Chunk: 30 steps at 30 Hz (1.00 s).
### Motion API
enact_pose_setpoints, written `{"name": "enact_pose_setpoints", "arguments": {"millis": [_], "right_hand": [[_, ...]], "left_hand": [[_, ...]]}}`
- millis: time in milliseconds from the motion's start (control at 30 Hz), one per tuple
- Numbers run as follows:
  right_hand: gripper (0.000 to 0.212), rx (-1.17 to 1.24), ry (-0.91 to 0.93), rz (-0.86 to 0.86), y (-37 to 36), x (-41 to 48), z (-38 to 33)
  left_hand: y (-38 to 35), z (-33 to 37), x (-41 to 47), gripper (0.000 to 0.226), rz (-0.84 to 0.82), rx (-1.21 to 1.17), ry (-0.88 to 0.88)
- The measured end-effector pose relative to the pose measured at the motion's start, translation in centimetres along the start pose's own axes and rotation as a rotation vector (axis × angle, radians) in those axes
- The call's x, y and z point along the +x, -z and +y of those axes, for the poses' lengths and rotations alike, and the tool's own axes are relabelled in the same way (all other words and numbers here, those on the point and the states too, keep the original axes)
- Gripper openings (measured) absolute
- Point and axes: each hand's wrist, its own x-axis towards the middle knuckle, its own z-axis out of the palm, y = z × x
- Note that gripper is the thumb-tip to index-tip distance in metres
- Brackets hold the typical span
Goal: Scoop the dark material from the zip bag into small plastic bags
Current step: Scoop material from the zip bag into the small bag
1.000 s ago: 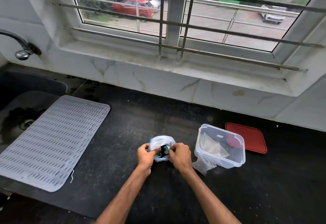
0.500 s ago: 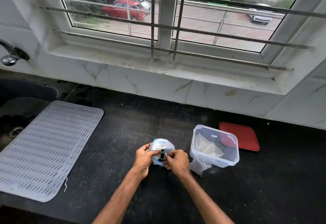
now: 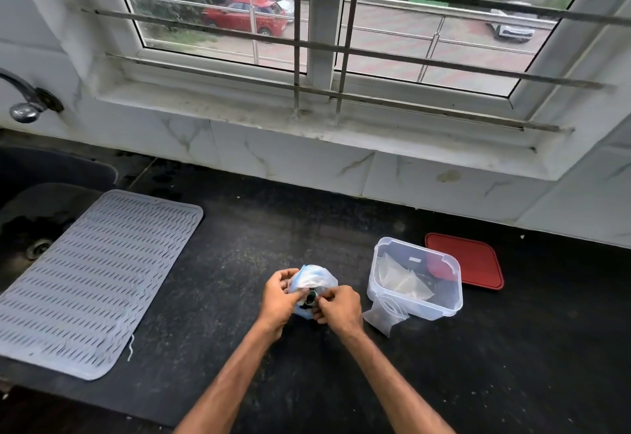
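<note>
A crumpled clear zip bag with a blue strip stands on the black counter, something dark showing at its mouth. My left hand grips its left side. My right hand pinches the bag's front edge from the right. A clear plastic box to the right holds small plastic bags. One more small clear bag lies against the box's front.
A red lid lies flat behind the box. A grey ribbed drying mat covers the counter's left part, beside a dark sink with a tap. Tiled wall and a barred window rise behind.
Both hands have stayed on the zip bag, working at its mouth with small finger movements. The dark opening looks narrower than before. The box and lid have not moved.
</note>
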Motion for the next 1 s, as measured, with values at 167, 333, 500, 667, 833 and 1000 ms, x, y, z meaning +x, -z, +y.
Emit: {"name": "enact_pose_setpoints", "arguments": {"millis": [167,333,500,667,833,1000], "right_hand": [[0.019,-0.011,0.017,0.02,0.3,-0.5,0.0],[0.022,0.004,0.012,0.01,0.2,-0.6,0.2],[0.021,-0.038,0.044,0.02,0.5,-0.6,0.0],[0.018,-0.238,0.159,0.127,0.5,-0.5,-0.3],[0.018,-0.427,0.21,0.123,0.5,-0.9,-0.5],[0.019,-0.461,0.214,0.057,0.0,-1.2,0.1]], "left_hand": [[0.1,0.2,0.5,0.034,0.096,-0.049,0.055],[-0.2,0.0,0.1,0.049,-0.022,-0.021,0.028],[0.2,-0.7,0.9,0.041,0.113,0.135,-0.014],[0.4,-1.5,1.1,0.044,0.159,0.51,0.096],[0.6,-4.6,3.2,0.043,0.143,0.318,0.251],[0.0,-3.4,2.6,0.013,0.19,0.008,0.286]]}}
